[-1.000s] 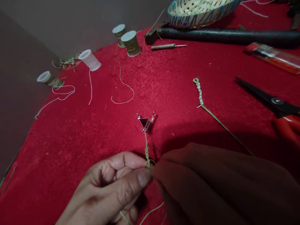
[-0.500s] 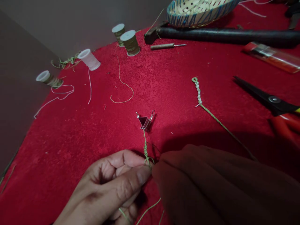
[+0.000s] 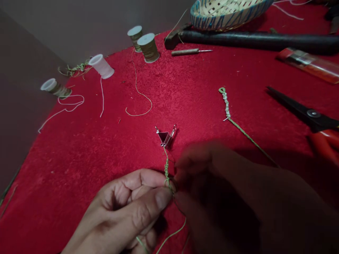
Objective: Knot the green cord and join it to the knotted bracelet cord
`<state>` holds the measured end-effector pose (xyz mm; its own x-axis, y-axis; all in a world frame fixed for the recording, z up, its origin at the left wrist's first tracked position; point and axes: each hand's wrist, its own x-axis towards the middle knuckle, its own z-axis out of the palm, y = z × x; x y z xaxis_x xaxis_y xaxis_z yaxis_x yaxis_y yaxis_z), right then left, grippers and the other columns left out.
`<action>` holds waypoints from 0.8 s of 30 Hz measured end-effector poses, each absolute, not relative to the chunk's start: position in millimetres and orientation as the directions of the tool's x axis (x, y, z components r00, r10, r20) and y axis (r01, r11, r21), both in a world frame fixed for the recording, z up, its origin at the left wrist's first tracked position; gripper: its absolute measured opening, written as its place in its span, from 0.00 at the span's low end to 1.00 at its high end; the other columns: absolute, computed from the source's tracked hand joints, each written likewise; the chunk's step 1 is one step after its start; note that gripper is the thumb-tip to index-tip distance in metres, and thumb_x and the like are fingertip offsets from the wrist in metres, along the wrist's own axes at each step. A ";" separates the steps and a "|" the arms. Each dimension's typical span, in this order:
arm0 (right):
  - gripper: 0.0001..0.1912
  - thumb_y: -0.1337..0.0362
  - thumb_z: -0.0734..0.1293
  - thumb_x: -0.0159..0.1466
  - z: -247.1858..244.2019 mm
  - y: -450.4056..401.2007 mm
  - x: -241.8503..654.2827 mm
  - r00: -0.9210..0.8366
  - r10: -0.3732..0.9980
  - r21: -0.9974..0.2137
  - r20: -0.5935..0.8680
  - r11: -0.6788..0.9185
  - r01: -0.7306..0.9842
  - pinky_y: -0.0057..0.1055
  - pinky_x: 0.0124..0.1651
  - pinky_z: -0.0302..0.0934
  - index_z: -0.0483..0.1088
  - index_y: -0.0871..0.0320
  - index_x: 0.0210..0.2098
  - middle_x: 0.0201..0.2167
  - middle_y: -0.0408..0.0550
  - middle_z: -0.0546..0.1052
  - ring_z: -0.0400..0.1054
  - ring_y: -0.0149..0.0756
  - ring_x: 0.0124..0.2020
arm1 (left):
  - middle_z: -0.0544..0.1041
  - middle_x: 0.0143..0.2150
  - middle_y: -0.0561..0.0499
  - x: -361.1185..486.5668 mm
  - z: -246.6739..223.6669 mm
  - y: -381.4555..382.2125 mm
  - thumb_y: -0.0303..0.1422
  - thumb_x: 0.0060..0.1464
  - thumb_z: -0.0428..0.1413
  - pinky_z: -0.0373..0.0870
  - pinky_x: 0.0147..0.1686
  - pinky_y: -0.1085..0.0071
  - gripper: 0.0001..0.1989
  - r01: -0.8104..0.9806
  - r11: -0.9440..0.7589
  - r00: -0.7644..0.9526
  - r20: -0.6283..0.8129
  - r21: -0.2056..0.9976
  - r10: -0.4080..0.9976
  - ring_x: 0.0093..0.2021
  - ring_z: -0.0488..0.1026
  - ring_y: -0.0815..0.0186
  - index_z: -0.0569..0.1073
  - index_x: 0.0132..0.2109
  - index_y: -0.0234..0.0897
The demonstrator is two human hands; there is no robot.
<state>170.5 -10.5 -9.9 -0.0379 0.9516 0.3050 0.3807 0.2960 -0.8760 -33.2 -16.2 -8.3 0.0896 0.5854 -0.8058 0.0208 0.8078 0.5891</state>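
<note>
"What's in the woven basket (image 3: 212,22) at top centre?"

"The frame cuts it off. You see its pale weave and blue-trimmed rim, but you can't tell whether anything lies inside."

"And the spools?"

"Two gold thread spools (image 3: 148,48) stand upper centre. A white spool (image 3: 101,66) and a third gold one (image 3: 56,88) lie on their sides at upper left, thread trailing across the red cloth (image 3: 79,158)."

"My hands?"

"Your left hand (image 3: 119,208) pinches the braided green cord (image 3: 166,173) between thumb and fingers at lower centre, below the binder clip (image 3: 164,138) it runs from. Your right hand (image 3: 219,187) is blurred just beside it, fingers at the cord; you can't tell whether they grip."
</note>
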 end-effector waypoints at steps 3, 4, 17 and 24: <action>0.10 0.73 0.61 0.68 -1.3 -10.1 174.8 -0.038 0.966 -0.912 0.255 0.254 0.321 0.28 0.20 0.63 0.73 0.57 0.41 0.27 0.40 0.83 0.76 0.30 0.20 | 0.67 0.16 0.55 -13.9 -2.0 0.5 0.48 0.46 0.72 0.60 0.13 0.70 0.14 0.017 0.809 0.095 -0.806 0.588 0.584 0.20 0.69 0.59 0.83 0.39 0.52; 0.10 0.74 0.61 0.68 -0.2 -8.3 176.2 -0.056 0.968 -0.915 0.244 0.249 0.317 0.27 0.20 0.62 0.73 0.57 0.39 0.26 0.40 0.82 0.75 0.29 0.19 | 0.67 0.16 0.55 -9.3 -0.9 4.3 0.48 0.46 0.72 0.60 0.13 0.70 0.15 0.017 0.809 0.096 -0.806 0.587 0.583 0.20 0.69 0.59 0.83 0.40 0.52; 0.13 0.76 0.69 0.61 -29.7 -10.7 163.7 -0.079 0.971 -0.921 0.225 0.238 0.307 0.24 0.17 0.51 0.64 0.52 0.31 0.21 0.31 0.73 0.68 0.24 0.19 | 0.68 0.17 0.55 -2.9 0.1 8.5 0.49 0.47 0.71 0.60 0.13 0.71 0.15 0.015 0.818 0.102 -0.814 0.576 0.572 0.20 0.69 0.59 0.83 0.40 0.51; 0.10 0.68 0.70 0.68 -32.7 -11.4 163.7 -0.130 0.942 -0.830 0.310 0.335 0.446 0.26 0.17 0.52 0.64 0.52 0.34 0.24 0.32 0.73 0.67 0.24 0.19 | 0.67 0.17 0.55 -5.1 1.6 8.5 0.49 0.47 0.71 0.60 0.13 0.70 0.14 0.009 0.814 0.114 -0.810 0.580 0.576 0.20 0.68 0.60 0.83 0.39 0.51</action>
<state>163.7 -11.4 -32.7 -0.1303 0.9417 0.3101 0.4462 0.3350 -0.8299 -5.1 8.5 1.6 0.1138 0.5757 -0.8097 0.0087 0.8144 0.5802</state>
